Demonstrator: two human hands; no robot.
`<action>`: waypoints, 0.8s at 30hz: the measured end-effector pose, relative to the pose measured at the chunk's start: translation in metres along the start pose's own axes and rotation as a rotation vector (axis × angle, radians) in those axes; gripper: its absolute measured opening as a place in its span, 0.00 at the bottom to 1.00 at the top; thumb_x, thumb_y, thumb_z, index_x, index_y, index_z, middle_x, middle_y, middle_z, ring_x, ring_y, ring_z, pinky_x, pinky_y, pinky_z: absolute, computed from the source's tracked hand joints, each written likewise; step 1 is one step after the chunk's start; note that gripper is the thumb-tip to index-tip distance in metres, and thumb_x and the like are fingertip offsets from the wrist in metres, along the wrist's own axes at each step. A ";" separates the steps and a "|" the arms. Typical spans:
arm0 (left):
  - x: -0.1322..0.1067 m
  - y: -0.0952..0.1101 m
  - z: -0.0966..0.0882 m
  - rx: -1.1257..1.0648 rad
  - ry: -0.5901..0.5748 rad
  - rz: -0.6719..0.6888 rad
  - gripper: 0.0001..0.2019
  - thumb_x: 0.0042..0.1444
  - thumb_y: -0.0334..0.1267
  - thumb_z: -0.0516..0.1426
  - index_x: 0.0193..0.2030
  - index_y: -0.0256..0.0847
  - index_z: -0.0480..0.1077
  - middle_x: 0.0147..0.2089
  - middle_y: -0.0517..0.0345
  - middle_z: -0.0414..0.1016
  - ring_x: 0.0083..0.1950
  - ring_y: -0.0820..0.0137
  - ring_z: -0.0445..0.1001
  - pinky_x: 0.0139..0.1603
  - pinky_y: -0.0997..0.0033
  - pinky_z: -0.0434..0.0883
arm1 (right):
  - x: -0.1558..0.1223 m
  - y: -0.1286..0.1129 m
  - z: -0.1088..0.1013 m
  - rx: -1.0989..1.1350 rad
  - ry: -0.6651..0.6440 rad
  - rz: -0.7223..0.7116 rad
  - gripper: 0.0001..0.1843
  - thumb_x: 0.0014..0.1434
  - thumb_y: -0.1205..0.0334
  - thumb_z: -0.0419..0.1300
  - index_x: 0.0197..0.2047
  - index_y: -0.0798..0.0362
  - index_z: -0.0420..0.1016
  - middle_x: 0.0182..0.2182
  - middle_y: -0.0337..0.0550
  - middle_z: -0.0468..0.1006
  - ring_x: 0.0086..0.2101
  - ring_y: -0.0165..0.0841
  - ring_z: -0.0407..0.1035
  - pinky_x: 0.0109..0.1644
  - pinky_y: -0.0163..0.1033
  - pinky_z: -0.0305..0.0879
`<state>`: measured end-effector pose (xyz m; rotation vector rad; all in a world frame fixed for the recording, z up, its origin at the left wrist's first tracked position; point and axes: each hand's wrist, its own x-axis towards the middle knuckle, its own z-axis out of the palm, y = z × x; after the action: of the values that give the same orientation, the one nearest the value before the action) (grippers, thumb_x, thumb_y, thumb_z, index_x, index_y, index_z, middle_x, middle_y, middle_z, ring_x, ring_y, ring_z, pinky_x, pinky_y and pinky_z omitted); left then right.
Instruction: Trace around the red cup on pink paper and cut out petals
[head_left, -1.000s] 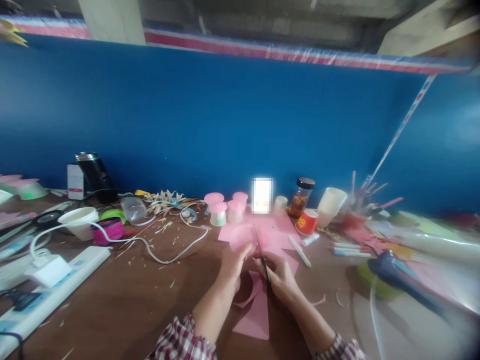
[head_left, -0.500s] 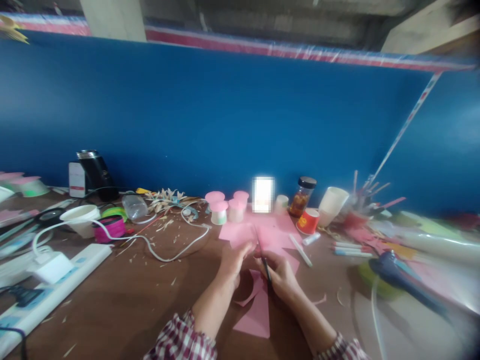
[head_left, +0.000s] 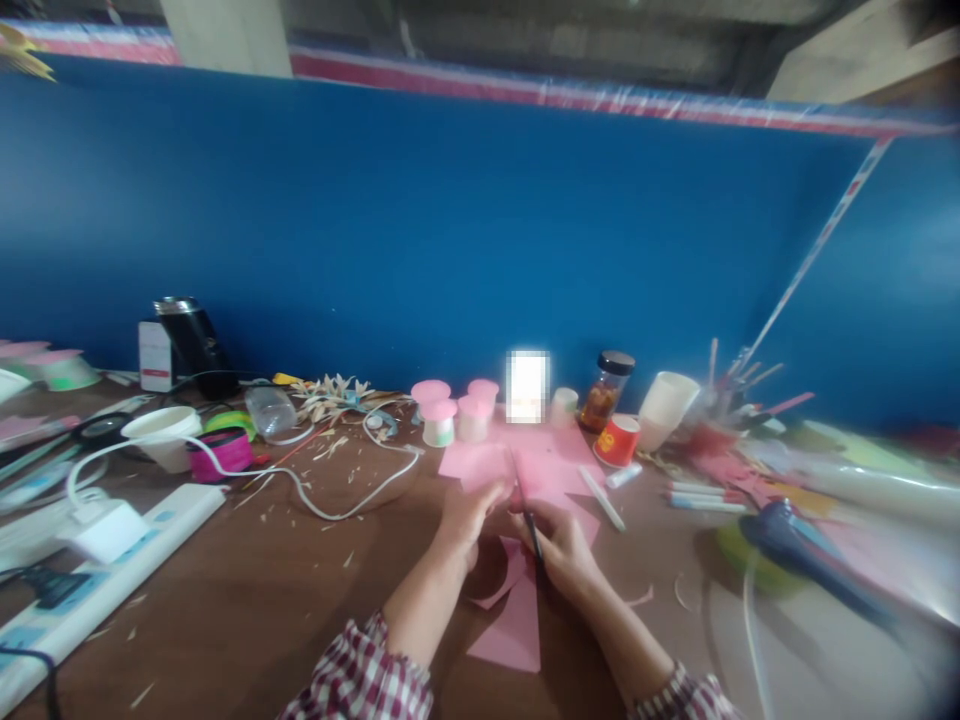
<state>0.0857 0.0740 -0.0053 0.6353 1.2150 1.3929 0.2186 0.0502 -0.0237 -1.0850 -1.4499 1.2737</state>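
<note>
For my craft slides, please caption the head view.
Left hand holding pink paper, right hand holding scissors, with pink-topped cups standing beyond on a brown table.

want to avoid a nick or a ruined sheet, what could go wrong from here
The left hand is close to the blades of the scissors held in the right hand, so a slip might nick a finger.

The blades point toward the pink paper beyond, and a stray snip might catch it; I cannot tell how much clearance there is.

The pink-topped cups stand close together, so knocking one could topple another.
</note>
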 end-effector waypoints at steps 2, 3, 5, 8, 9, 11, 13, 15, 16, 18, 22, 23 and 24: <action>0.002 -0.003 0.000 0.012 0.006 -0.011 0.09 0.36 0.37 0.65 0.22 0.32 0.72 0.18 0.58 0.68 0.21 0.74 0.67 0.22 0.74 0.63 | 0.000 0.000 0.000 0.022 -0.009 0.004 0.20 0.49 0.53 0.65 0.42 0.58 0.75 0.17 0.35 0.68 0.17 0.25 0.59 0.18 0.29 0.55; 0.003 -0.004 -0.001 0.018 0.017 -0.016 0.09 0.35 0.36 0.65 0.22 0.32 0.73 0.18 0.58 0.69 0.21 0.74 0.67 0.22 0.74 0.64 | 0.000 -0.001 0.000 0.026 -0.010 0.002 0.20 0.49 0.52 0.65 0.42 0.58 0.75 0.18 0.35 0.68 0.17 0.25 0.59 0.18 0.30 0.56; 0.005 -0.006 -0.001 0.026 0.034 -0.023 0.10 0.35 0.37 0.66 0.22 0.32 0.73 0.19 0.56 0.70 0.21 0.74 0.67 0.23 0.74 0.64 | -0.001 -0.003 0.001 0.022 -0.007 -0.001 0.21 0.48 0.51 0.65 0.41 0.57 0.76 0.19 0.37 0.70 0.17 0.26 0.59 0.17 0.30 0.56; 0.004 -0.006 -0.001 0.017 0.016 -0.020 0.11 0.35 0.37 0.66 0.24 0.32 0.74 0.21 0.54 0.72 0.23 0.72 0.69 0.25 0.73 0.65 | -0.001 -0.006 0.000 0.004 -0.004 -0.008 0.21 0.49 0.50 0.65 0.40 0.57 0.76 0.19 0.37 0.70 0.18 0.27 0.60 0.18 0.31 0.57; 0.003 -0.005 -0.001 0.014 0.006 -0.016 0.11 0.35 0.37 0.66 0.25 0.32 0.74 0.21 0.54 0.72 0.23 0.72 0.69 0.25 0.73 0.65 | -0.001 -0.007 0.000 -0.009 -0.003 -0.022 0.20 0.49 0.50 0.64 0.40 0.57 0.76 0.19 0.37 0.70 0.18 0.27 0.60 0.19 0.31 0.57; 0.001 -0.004 -0.001 0.002 -0.011 -0.003 0.10 0.36 0.37 0.65 0.25 0.32 0.74 0.22 0.55 0.72 0.24 0.72 0.70 0.26 0.73 0.65 | -0.001 -0.008 0.000 -0.034 -0.004 -0.059 0.20 0.50 0.51 0.63 0.40 0.58 0.77 0.19 0.38 0.70 0.20 0.28 0.61 0.21 0.31 0.58; 0.000 -0.002 -0.002 0.010 -0.012 0.008 0.10 0.36 0.37 0.65 0.24 0.33 0.73 0.22 0.55 0.72 0.23 0.73 0.69 0.26 0.73 0.64 | 0.000 -0.009 -0.001 -0.048 -0.009 -0.080 0.19 0.51 0.52 0.63 0.41 0.58 0.77 0.20 0.38 0.71 0.21 0.28 0.62 0.22 0.31 0.59; -0.001 -0.001 -0.002 0.026 0.000 0.014 0.09 0.36 0.37 0.65 0.23 0.33 0.73 0.22 0.56 0.72 0.23 0.74 0.68 0.26 0.74 0.63 | 0.000 -0.008 -0.001 -0.051 -0.012 -0.080 0.19 0.51 0.52 0.63 0.41 0.58 0.76 0.21 0.39 0.72 0.21 0.28 0.62 0.22 0.31 0.58; -0.001 -0.001 -0.002 0.032 0.003 0.011 0.09 0.36 0.37 0.65 0.23 0.33 0.73 0.22 0.56 0.72 0.23 0.74 0.68 0.26 0.74 0.63 | -0.001 -0.007 -0.001 -0.053 -0.010 -0.079 0.19 0.51 0.52 0.63 0.41 0.58 0.76 0.22 0.39 0.73 0.21 0.27 0.62 0.22 0.31 0.58; -0.001 -0.001 -0.002 0.035 0.007 0.003 0.09 0.36 0.37 0.65 0.22 0.33 0.72 0.22 0.56 0.71 0.23 0.74 0.67 0.26 0.73 0.63 | -0.001 -0.006 -0.002 -0.057 -0.007 -0.078 0.19 0.51 0.53 0.63 0.41 0.58 0.76 0.22 0.39 0.73 0.21 0.27 0.62 0.22 0.31 0.58; -0.001 -0.001 -0.002 0.038 0.001 0.000 0.09 0.36 0.37 0.65 0.23 0.33 0.72 0.22 0.57 0.71 0.22 0.75 0.66 0.26 0.73 0.63 | -0.001 -0.004 -0.001 -0.045 -0.007 -0.062 0.18 0.51 0.53 0.63 0.42 0.57 0.76 0.20 0.37 0.71 0.19 0.27 0.60 0.21 0.31 0.56; -0.001 -0.001 -0.002 0.035 0.001 0.004 0.10 0.36 0.37 0.65 0.24 0.33 0.73 0.22 0.56 0.71 0.23 0.75 0.66 0.26 0.73 0.63 | -0.001 -0.004 -0.001 -0.040 -0.007 -0.058 0.18 0.51 0.53 0.63 0.42 0.57 0.76 0.20 0.37 0.71 0.19 0.26 0.60 0.21 0.31 0.56; -0.001 -0.001 -0.002 0.032 0.002 0.009 0.10 0.36 0.37 0.65 0.25 0.33 0.73 0.22 0.56 0.71 0.23 0.75 0.67 0.26 0.73 0.63 | -0.001 -0.005 -0.001 -0.039 -0.008 -0.057 0.18 0.51 0.53 0.63 0.42 0.57 0.76 0.21 0.37 0.72 0.19 0.26 0.60 0.21 0.31 0.56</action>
<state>0.0841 0.0726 -0.0063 0.6632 1.2395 1.3839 0.2194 0.0494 -0.0192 -1.0577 -1.5071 1.2150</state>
